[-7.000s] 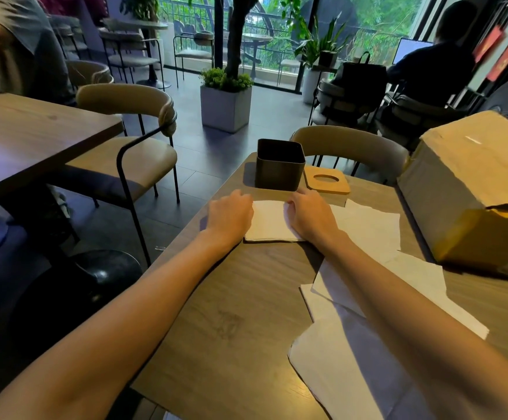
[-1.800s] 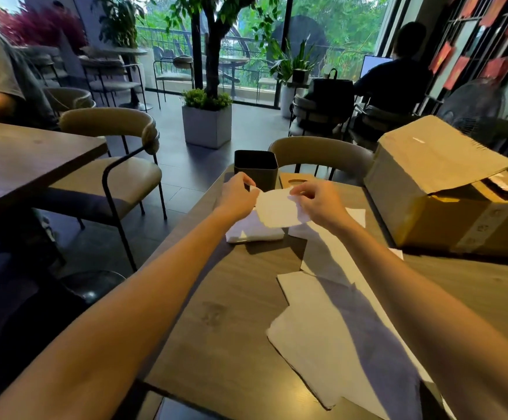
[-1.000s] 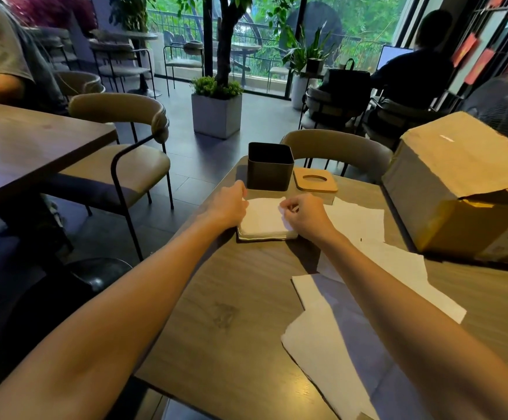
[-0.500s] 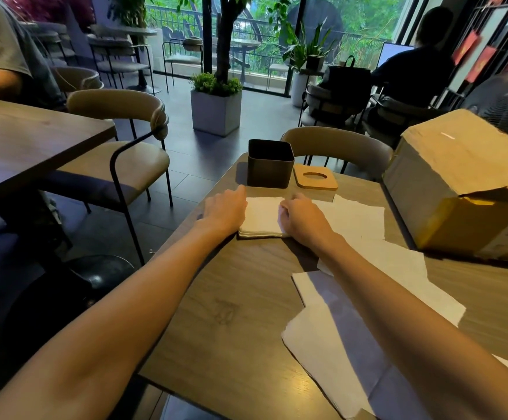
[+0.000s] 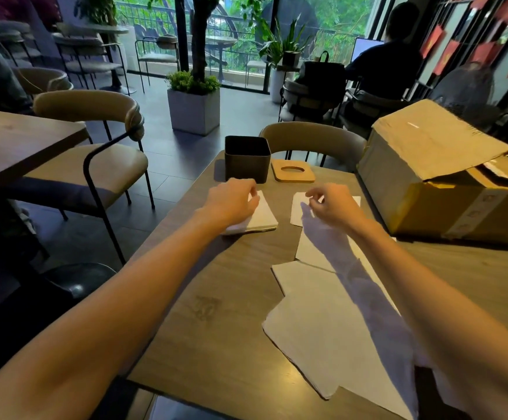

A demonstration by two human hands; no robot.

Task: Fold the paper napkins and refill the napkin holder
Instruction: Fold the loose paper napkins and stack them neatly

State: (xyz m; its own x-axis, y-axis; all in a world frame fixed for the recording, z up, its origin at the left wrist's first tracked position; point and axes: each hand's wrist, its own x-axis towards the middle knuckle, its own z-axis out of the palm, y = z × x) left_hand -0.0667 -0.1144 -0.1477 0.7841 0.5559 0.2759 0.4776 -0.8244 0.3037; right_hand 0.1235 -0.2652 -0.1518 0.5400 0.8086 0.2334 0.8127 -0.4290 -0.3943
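1. Head view: left hand (image 5: 233, 203) rests palm-down on the folded napkin stack (image 5: 260, 218), fingers curled together, in front of the dark napkin holder (image 5: 247, 159).
2. Right hand (image 5: 333, 206) hovers over the unfolded napkins (image 5: 322, 322), thumb and forefinger pinched; contact with paper cannot be determined.
3. The left hand hides the stack's left part.

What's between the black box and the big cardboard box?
In the head view, a flat wooden lid with an oval hole lies on the table between the black napkin holder and the cardboard box.
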